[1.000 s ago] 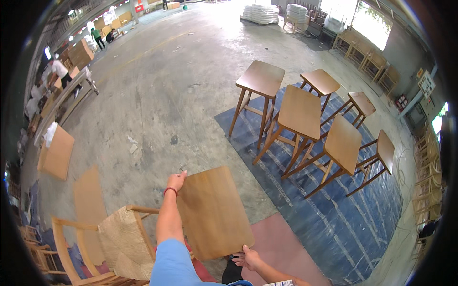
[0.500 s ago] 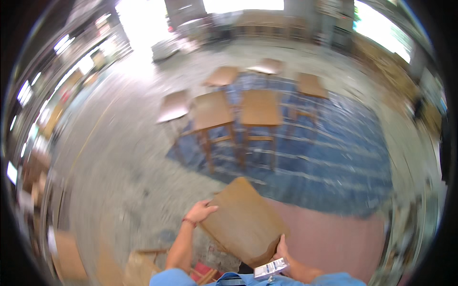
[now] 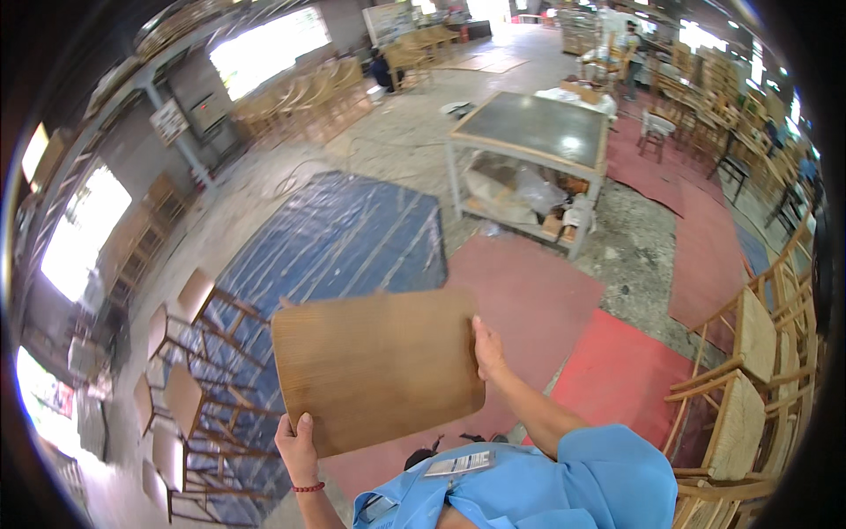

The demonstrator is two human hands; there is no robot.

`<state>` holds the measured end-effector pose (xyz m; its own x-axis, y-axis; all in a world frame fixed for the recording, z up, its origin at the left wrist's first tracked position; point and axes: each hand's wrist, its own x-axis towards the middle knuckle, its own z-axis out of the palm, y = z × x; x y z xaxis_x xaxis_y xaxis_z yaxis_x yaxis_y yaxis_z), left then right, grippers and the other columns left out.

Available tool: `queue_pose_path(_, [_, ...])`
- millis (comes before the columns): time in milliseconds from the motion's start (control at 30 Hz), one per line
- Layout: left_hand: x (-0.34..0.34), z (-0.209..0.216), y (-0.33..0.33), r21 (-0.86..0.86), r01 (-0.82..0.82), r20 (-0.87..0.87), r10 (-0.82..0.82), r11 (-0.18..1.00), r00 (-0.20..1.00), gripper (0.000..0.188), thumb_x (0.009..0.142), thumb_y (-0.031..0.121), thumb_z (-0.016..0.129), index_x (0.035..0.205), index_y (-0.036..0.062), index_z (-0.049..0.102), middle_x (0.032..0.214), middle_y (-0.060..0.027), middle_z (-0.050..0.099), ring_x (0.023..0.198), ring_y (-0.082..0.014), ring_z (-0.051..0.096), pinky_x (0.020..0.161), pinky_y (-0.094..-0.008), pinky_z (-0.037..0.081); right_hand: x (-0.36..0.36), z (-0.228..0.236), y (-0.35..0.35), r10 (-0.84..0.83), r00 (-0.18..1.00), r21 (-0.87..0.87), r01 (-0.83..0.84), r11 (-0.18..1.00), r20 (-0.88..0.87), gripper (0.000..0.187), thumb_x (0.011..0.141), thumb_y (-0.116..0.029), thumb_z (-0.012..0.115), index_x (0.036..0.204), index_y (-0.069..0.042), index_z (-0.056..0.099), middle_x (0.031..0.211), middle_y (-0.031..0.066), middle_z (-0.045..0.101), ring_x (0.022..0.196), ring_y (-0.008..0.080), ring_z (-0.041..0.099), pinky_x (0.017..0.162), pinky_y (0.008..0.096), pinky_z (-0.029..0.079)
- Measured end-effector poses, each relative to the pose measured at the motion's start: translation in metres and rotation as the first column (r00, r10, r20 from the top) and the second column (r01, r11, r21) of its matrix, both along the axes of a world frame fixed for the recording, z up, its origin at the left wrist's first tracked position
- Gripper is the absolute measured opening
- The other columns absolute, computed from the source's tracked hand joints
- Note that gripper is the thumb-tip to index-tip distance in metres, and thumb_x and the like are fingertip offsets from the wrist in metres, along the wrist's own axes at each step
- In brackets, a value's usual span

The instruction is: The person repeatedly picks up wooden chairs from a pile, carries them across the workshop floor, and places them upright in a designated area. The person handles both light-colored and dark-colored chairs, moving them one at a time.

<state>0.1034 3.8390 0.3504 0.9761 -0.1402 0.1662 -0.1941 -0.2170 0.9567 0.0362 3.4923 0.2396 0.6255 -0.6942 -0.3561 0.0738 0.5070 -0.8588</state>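
Note:
A brown wooden seat board point(image 3: 379, 366) with rounded corners and visible grain is held out in front of my body. My left hand point(image 3: 298, 448), a red bead bracelet at its wrist, is closed on the board's near left corner, thumb on top. At the right edge, my right hand point(image 3: 488, 349) grips it with the thumb up against the side. The fingers beneath are hidden, and whether legs are attached underneath cannot be seen. To the left, several stools point(image 3: 186, 401) with similar brown tops stand on and beside a blue sheet point(image 3: 352, 229).
Ahead stands a dark-topped workbench point(image 3: 538, 128) with bags on its lower shelf. Red mats point(image 3: 617, 366) cover floor to the right, beside wooden chairs with woven seats point(image 3: 740, 428). A cable point(image 3: 304, 172) loops across the floor; people are farther back.
My view has swung to the right, so the stools now appear at the left and the workbench has come into sight. The board, still in both hands, has turned and looks more level.

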Motion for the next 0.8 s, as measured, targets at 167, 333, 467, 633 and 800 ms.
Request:
queue_pose_path(167, [0.037,-0.014,-0.161,-0.287,0.261,0.163,-0.221,0.922,0.961,0.038,0.089,0.03,0.063,0.108,-0.002,0.055,0.097,-0.001,0.056,0.085,-0.0092,0.048,0.077,-0.0248,0.04,-0.014,0.038,-0.154,-0.329,0.875,-0.38,0.456,0.805,0.354,0.041,0.093,-0.036,0.052,0.101,0.003,0.061,0.093,0.0038,0.06,0.087,0.0125,0.051,0.078,0.0279,0.043])
queue_pose_path(333, [0.132,-0.042,-0.335,-0.39,0.485,0.329,-0.374,0.783,0.867,0.043,0.09,0.031,0.061,0.117,-0.0014,0.051,0.107,-0.0038,0.055,0.095,-0.0117,0.049,0.083,-0.0274,0.039,-0.002,0.07,-0.298,-0.388,0.724,-0.512,0.683,0.521,0.57,0.031,0.094,-0.031,0.052,0.081,-0.003,0.054,0.078,-0.0057,0.047,0.074,0.0062,0.039,0.066,0.0222,0.035])
queue_pose_path(467, [0.205,-0.024,-0.484,-0.527,0.611,0.318,-0.529,0.591,0.787,0.041,0.09,0.031,0.062,0.113,-0.0009,0.053,0.102,-0.0022,0.057,0.091,-0.0115,0.05,0.082,-0.0268,0.04,0.013,0.111,-0.39,-0.489,0.643,-0.467,0.766,0.443,0.59,0.032,0.095,-0.03,0.051,0.076,-0.006,0.048,0.074,-0.007,0.039,0.071,0.0044,0.033,0.063,0.0214,0.031])
queue_pose_path(633, [0.251,-0.004,-0.635,-0.499,0.702,0.299,-0.659,0.508,0.69,0.034,0.09,0.03,0.061,0.105,-0.0007,0.056,0.097,-0.0015,0.057,0.087,-0.0104,0.049,0.079,-0.0265,0.04,0.012,0.135,-0.484,-0.618,0.57,-0.422,0.82,0.386,0.542,0.034,0.097,-0.031,0.048,0.079,-0.003,0.053,0.075,-0.0059,0.045,0.071,0.0045,0.036,0.063,0.0222,0.034])
queue_pose_path(800, [0.254,-0.007,-0.731,-0.414,0.728,0.3,-0.673,0.546,0.676,0.031,0.091,0.027,0.059,0.102,-0.0018,0.057,0.096,-0.0027,0.058,0.086,-0.0115,0.05,0.078,-0.0272,0.041,-0.001,0.126,-0.559,-0.686,0.548,-0.444,0.825,0.349,0.479,0.036,0.097,-0.031,0.047,0.096,0.003,0.06,0.088,0.0,0.059,0.08,0.007,0.049,0.071,0.0236,0.042])
